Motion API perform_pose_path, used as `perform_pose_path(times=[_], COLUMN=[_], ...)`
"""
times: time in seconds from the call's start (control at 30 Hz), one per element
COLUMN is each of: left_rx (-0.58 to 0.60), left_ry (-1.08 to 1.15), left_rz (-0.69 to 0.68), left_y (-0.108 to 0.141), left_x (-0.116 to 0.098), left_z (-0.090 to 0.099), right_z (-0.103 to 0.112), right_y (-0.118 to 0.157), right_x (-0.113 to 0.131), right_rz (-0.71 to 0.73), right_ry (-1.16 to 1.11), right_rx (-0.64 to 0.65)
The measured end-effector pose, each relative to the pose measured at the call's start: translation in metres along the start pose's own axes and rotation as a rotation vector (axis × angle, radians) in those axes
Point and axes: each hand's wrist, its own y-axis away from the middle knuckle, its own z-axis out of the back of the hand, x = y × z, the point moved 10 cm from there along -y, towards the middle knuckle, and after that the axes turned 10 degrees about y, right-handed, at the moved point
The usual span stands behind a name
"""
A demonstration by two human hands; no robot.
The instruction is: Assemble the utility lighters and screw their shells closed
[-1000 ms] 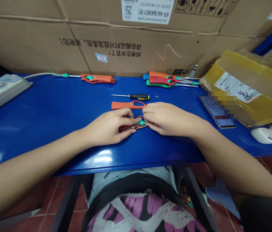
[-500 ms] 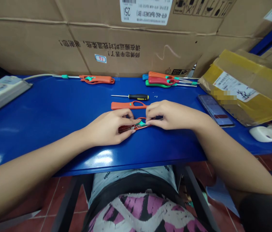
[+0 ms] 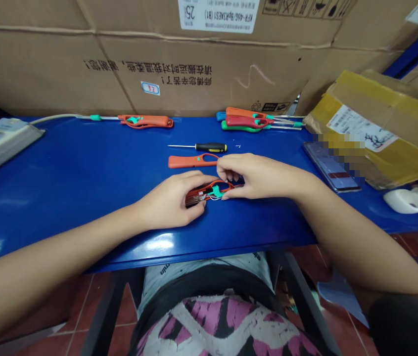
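Note:
My left hand (image 3: 175,200) grips the rear of an opened orange lighter (image 3: 196,196) just above the blue table. Its inner parts are bare: a clear fuel tank, a thin white wire and a green trigger (image 3: 216,190). My right hand (image 3: 244,175) pinches the front end of the same lighter beside the trigger loop; its fingertips are partly hidden. Behind the hands lies a loose orange casing half (image 3: 184,161), its right end covered by my right hand. A black and yellow screwdriver (image 3: 210,147) rests farther back.
An orange lighter (image 3: 153,121) lies at the back left near a white power strip (image 3: 3,141). Several long lighters (image 3: 248,120) are piled at the back. At right are a phone (image 3: 331,167), a taped carton (image 3: 379,128) and a white object (image 3: 403,202). A large cardboard box (image 3: 171,54) stands behind.
My left fingers have drawn back from the trigger area, so the tank and green trigger show more. My right hand has shifted slightly left and still pinches the front. The view has moved slightly.

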Motion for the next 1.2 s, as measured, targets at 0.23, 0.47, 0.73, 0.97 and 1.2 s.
perform_pose_path(times=[0.23,0.47,0.73,0.97,1.2], left_rx=[-0.118,-0.115,-0.134,-0.141,-0.165], left_ry=[0.042,0.021,0.069,0.172,0.173], left_rz=[0.022,0.040,0.102,0.211,0.207], left_y=[-0.003,-0.003,-0.003,-0.002,-0.002], left_x=[0.004,0.006,0.014,0.025,0.026], left_z=[0.004,0.004,0.005,0.004,0.006], right_z=[0.003,0.002,0.003,0.006,0.001], right_y=[0.000,0.002,0.005,0.005,0.000], right_x=[0.005,0.013,0.022,0.030,0.031], right_rz=[0.021,0.066,0.140,0.194,0.187], right_ry=[0.042,0.133,0.199,0.273,0.347], right_rx=[-0.001,0.021,-0.011,-0.074,-0.079])
